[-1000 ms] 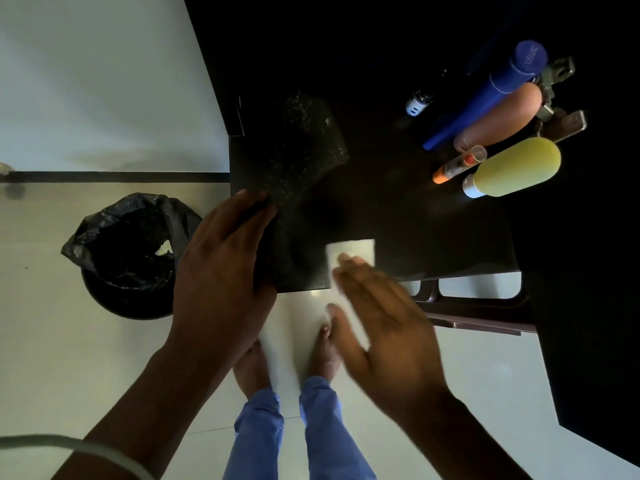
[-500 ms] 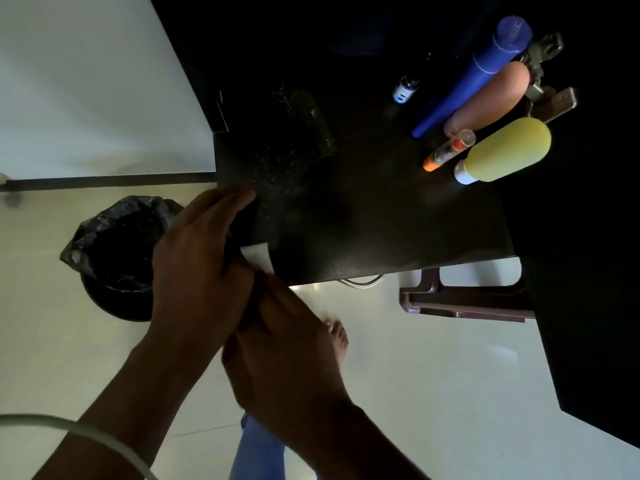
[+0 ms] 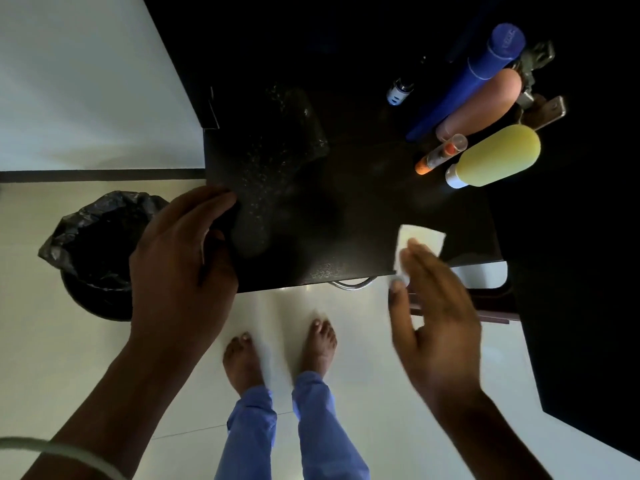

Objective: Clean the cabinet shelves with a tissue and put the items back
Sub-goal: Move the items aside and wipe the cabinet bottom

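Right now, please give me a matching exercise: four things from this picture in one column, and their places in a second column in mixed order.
Things:
1 tissue
2 yellow bottle
3 bin
4 left hand

Places:
A on the floor, left of the shelf
B back right of the shelf
C under the right hand's fingers
D gripping the shelf's front left corner

Pairs: 1-C, 2-B, 3-A, 4-D

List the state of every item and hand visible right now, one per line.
Left hand: grips black shelf's front corner.
Right hand: flat, presses white tissue on shelf.
Yellow bottle: lying down.
Blue tube: lying.
Black-lined bin: open.
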